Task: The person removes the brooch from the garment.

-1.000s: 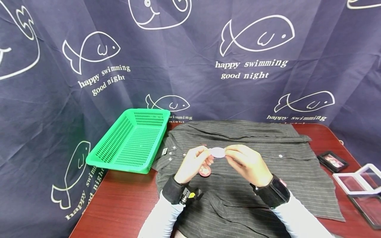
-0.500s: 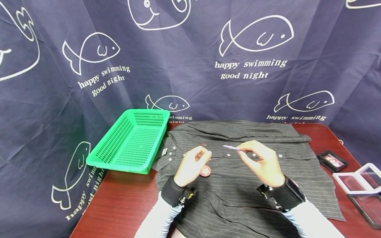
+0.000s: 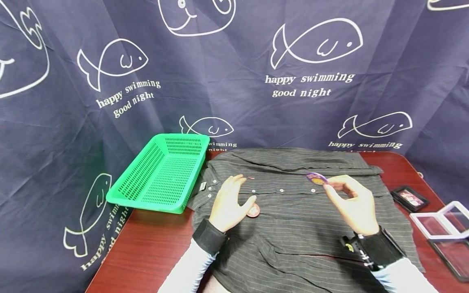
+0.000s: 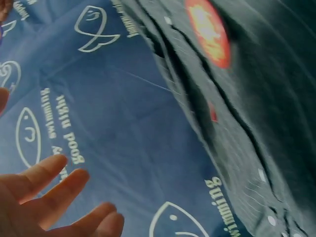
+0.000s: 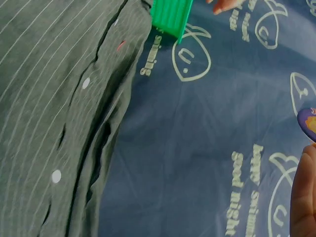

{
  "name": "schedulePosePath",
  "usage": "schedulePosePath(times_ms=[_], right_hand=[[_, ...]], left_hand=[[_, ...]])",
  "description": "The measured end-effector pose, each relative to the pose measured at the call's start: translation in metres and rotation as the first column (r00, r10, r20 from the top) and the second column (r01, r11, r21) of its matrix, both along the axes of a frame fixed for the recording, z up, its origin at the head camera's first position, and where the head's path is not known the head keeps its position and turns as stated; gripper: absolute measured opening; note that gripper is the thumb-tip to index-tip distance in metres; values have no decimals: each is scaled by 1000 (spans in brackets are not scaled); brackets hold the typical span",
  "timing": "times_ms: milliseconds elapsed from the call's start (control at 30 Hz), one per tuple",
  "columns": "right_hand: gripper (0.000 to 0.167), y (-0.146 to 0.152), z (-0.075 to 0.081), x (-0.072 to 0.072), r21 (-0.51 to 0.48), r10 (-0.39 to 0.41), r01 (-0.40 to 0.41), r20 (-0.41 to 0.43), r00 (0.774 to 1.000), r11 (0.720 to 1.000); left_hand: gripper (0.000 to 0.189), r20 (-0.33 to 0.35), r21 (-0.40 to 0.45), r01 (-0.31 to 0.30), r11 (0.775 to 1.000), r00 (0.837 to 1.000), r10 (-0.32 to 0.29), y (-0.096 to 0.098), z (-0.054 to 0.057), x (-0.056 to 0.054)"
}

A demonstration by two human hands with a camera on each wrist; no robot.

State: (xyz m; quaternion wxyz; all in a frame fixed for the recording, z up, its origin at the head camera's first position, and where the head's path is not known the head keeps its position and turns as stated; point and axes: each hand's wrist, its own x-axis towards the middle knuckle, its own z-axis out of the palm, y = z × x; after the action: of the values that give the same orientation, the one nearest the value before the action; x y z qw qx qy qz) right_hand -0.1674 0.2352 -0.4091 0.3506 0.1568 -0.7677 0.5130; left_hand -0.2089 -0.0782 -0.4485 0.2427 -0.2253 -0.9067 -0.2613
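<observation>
A round purple badge with a yellow-orange picture [image 3: 317, 179] is pinched between the thumb and fingers of my right hand [image 3: 354, 203], above the shirt. In the right wrist view the badge [image 5: 309, 123] shows at the right edge. My left hand [image 3: 229, 205] holds nothing; its fingers are spread, thumb apart, over the shirt's left part. A dark grey pinstriped shirt [image 3: 293, 215] lies spread on the table, with a row of white buttons. On it, just beside my left thumb, lies a round red badge [image 3: 253, 210]. A small red mark [image 3: 250, 177] shows near my left fingertips.
A green plastic basket [image 3: 183, 205] stands at the table's left. At the right lie a black-framed picture case [image 3: 409, 198], a white-framed clear case [image 3: 432, 228] and a black-edged clear case [image 3: 452, 254]. A blue fish-print curtain [image 3: 234, 81] hangs behind the red-brown table [image 3: 157, 240].
Both hands were on the purple badge at first. The left hand let go and spread its fingers; the right hand moved right with the badge, whose coloured face now shows.
</observation>
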Motion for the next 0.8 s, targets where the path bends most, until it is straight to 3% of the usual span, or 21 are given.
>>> schedulePosePath(times_ms=[200, 300, 367, 433, 600, 667, 800], right_hand=[[15, 23, -8, 4, -68, -138, 148, 134, 981, 987], [16, 37, -13, 6, -89, -183, 199, 158, 970, 976], [15, 47, -17, 7, -118, -184, 203, 156, 970, 972], [15, 57, -22, 9, -205, -118, 146, 143, 983, 968], [19, 82, -30, 12, -402, -14, 56, 108, 994, 914], [19, 90, -32, 14, -381, -86, 136, 147, 985, 914], [17, 106, -39, 17, -382, -186, 273, 250, 950, 883]], left_hand=[[75, 55, -82, -25, 996, 998, 30, -10, -13, -2], [80, 90, -119, -25, 993, 995, 35, -16, -19, -1], [83, 123, -141, -21, 990, 992, 38, -19, -22, 0], [86, 164, -163, -12, 987, 986, 39, -22, -24, 1], [96, 295, -235, 17, 972, 954, 55, -27, -27, 4], [98, 346, -262, 30, 965, 936, 65, -28, -27, 4], [100, 423, -300, 59, 952, 903, 77, -29, -29, 4]])
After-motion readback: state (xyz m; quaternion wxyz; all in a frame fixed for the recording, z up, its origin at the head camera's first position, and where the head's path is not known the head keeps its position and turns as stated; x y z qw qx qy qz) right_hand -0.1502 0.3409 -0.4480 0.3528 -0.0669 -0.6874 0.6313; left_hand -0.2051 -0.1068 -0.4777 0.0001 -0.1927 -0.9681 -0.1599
